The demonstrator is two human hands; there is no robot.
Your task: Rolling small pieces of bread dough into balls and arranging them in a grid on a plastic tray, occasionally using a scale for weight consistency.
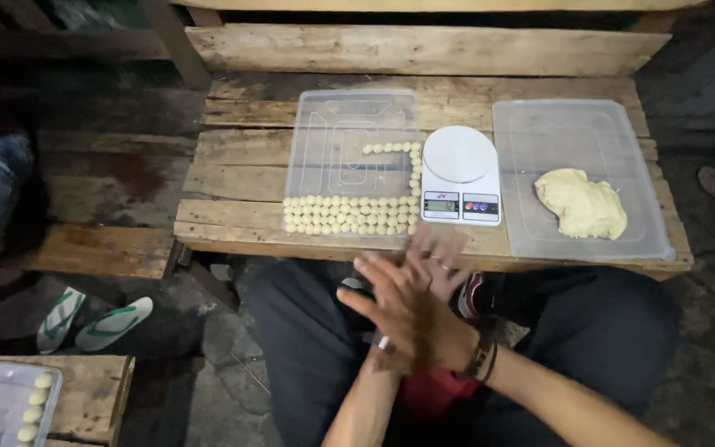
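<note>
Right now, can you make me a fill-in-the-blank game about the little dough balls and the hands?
1. The small dough balls sit in rows on a clear plastic ____.
2. The white kitchen scale stands between the two trays, on a ____ bench.
3. The big dough lump lies on the tray to the ____ of the scale.
4. The right hand is pressed flat against the ____ hand.

Missing words: tray; wooden; right; left
</note>
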